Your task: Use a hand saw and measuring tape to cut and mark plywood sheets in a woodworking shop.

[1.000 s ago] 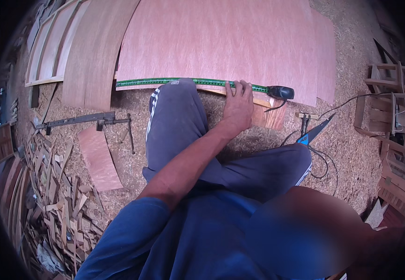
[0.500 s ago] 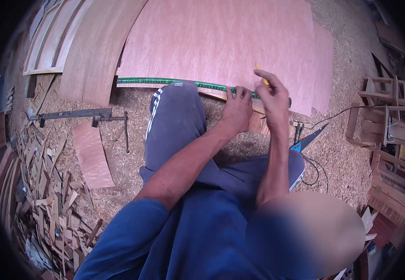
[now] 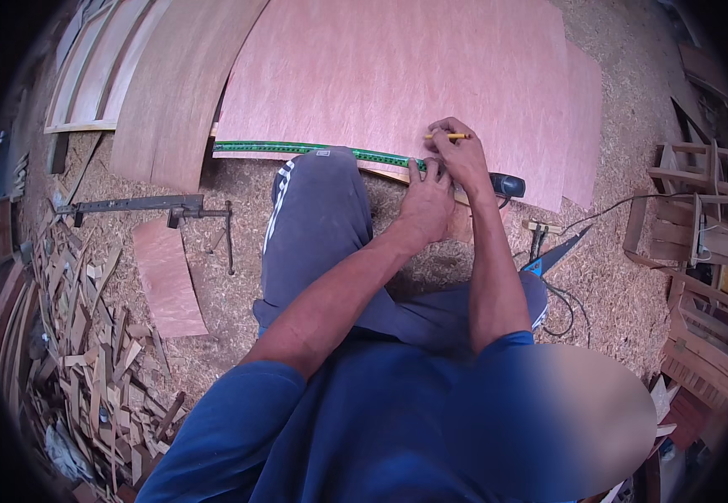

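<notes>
A tape measure's green blade (image 3: 380, 157) stretches along the near edge of a large pinkish plywood sheet (image 3: 397, 75), running out of its black case (image 3: 507, 184) at the right. My left hand (image 3: 427, 204) grips the blade near the case, fingertips on top, holding it down at the sheet's edge; its thumb is hidden. A yellow pencil (image 3: 459, 136) is pinched in my right hand (image 3: 463, 161), which is closed and rests over the plywood just beyond the blade. I cannot make out whether the pencil tip touches the wood. My raised left knee (image 3: 322, 180) sits against the blade.
A bar clamp (image 3: 137, 204) and a plywood offcut (image 3: 168, 277) lie on shavings at the left, near heaped wood scraps (image 3: 104, 394). To the right are a blue-handled saw (image 3: 552, 251), a black cord (image 3: 569, 310) and wooden frames (image 3: 699, 218). Brown panels (image 3: 167, 92) lie at the far left.
My right hand has moved left and down onto the plywood, and the pencil has swung from upright to nearly level. The tape case now shows beside it. My left hand has stayed in place.
</notes>
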A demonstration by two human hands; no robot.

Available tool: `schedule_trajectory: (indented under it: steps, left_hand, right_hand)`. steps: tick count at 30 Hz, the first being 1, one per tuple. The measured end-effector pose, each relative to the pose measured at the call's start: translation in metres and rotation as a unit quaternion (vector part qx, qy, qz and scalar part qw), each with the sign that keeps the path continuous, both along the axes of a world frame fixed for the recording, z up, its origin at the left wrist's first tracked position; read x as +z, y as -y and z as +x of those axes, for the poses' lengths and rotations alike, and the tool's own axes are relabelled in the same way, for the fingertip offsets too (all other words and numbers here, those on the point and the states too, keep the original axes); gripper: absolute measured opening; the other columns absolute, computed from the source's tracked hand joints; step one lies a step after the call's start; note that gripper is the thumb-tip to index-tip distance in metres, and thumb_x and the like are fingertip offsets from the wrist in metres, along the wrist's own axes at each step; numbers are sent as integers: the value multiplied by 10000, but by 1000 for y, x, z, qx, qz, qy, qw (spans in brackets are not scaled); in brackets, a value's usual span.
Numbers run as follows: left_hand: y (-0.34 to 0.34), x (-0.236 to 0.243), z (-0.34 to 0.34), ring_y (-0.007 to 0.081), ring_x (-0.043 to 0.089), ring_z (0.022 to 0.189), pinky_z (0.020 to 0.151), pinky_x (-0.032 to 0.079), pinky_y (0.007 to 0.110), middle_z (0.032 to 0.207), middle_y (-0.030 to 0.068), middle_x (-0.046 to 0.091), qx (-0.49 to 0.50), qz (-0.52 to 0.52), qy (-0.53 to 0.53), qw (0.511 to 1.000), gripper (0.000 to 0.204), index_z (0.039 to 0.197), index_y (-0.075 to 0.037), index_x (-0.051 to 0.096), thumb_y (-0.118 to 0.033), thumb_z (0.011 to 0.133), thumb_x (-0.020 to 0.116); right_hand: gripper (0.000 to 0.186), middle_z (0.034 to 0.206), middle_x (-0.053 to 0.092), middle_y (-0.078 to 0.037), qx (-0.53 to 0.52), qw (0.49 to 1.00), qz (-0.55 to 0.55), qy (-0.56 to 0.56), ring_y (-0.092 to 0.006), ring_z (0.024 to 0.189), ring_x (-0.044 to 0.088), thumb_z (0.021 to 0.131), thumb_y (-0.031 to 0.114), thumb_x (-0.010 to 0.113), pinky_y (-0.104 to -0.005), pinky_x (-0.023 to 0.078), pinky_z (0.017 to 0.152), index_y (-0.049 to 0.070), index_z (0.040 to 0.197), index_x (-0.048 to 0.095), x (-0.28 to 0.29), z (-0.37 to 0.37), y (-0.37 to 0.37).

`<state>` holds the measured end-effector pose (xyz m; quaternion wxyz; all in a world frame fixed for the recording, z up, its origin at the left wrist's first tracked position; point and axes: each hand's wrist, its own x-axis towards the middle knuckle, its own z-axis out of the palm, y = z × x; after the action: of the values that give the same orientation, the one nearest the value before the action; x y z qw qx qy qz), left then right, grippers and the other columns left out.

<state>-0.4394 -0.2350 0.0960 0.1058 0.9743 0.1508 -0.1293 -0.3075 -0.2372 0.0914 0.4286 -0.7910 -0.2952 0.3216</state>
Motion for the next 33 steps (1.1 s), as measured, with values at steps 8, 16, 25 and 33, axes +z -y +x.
schedule_trajectory:
  steps: [8,16,25,33]
  left_hand:
    - [2,-5,-3,518,301,1477,1188,258,716,1523,260,441,8,-6,49,999,824,1429,59,570,-317,727,784]
    - [2,-11,-1,514,329,1460,1172,271,723,1496,271,456,4,11,62,998,765,1397,61,591,-288,736,757]
    - [2,-12,-2,514,359,1432,1160,284,725,1476,271,468,2,18,74,997,741,1384,65,595,-275,742,741]
    - [3,-14,-2,511,358,1432,1173,275,715,1486,277,459,2,16,80,997,760,1406,78,568,-271,751,735]
  right_hand:
    - [248,953,764,-100,117,980,-5,-161,-172,930,712,993,184,672,-312,577,861,-41,1061,749,-14,13,13]
    - [255,914,754,-66,158,979,-76,-99,-130,842,657,907,219,696,-299,540,778,-5,1004,770,2,17,6]
    - [311,932,782,-118,153,980,-66,-106,-172,856,713,877,264,718,-298,559,794,-5,1014,791,-10,18,7]
    - [311,928,781,-119,161,981,-61,-93,-179,851,706,889,273,734,-314,560,790,0,1023,795,-3,17,5]
